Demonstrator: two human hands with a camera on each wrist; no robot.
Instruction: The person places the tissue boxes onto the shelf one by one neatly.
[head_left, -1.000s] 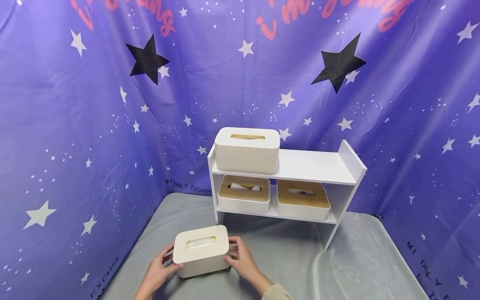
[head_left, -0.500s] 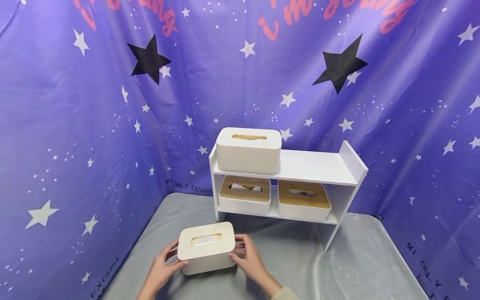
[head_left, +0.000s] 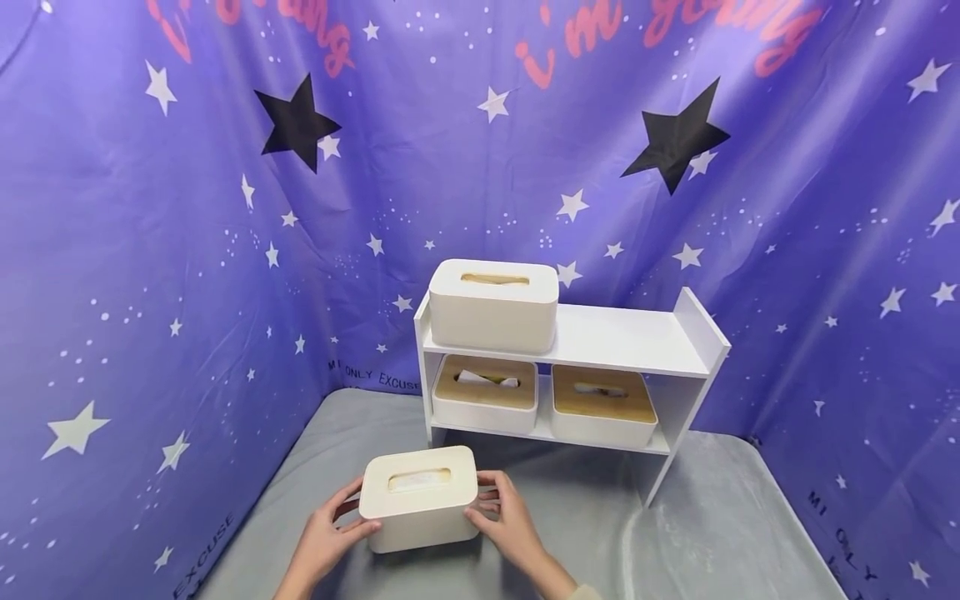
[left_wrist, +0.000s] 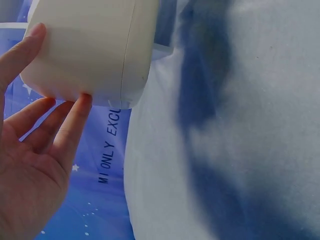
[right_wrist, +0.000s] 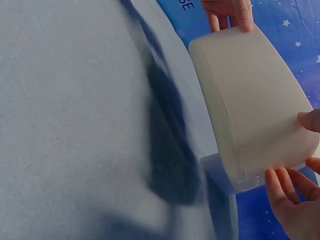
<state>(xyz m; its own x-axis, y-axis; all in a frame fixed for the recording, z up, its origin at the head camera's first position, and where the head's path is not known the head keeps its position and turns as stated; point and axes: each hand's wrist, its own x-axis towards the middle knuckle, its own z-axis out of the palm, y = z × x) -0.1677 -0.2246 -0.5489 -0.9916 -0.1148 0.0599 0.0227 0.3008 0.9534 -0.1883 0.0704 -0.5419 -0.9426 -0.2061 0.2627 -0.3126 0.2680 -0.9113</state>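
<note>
A white tissue box with a slot in its top is held between both hands, above the grey cloth, where its shadow falls apart from it in the wrist views. My left hand grips the left end, thumb at the front and fingers spread along the end wall. At the right end my right hand grips it the same way. White tissue shows inside the slot. Seen from the left wrist, the fingertips press the box's rounded end. The right wrist view shows both hands at opposite ends of the box.
A white two-tier shelf stands behind, to the right. A similar white box sits on its upper left. Two wooden-lidded tissue boxes fill the lower tier. Grey cloth covers the surface; purple star-printed curtains enclose it.
Both hands have carried the tissue box a short way to the right, mostly in the first half second. Their grip on it is unchanged. The shelf and its boxes have stayed put.
</note>
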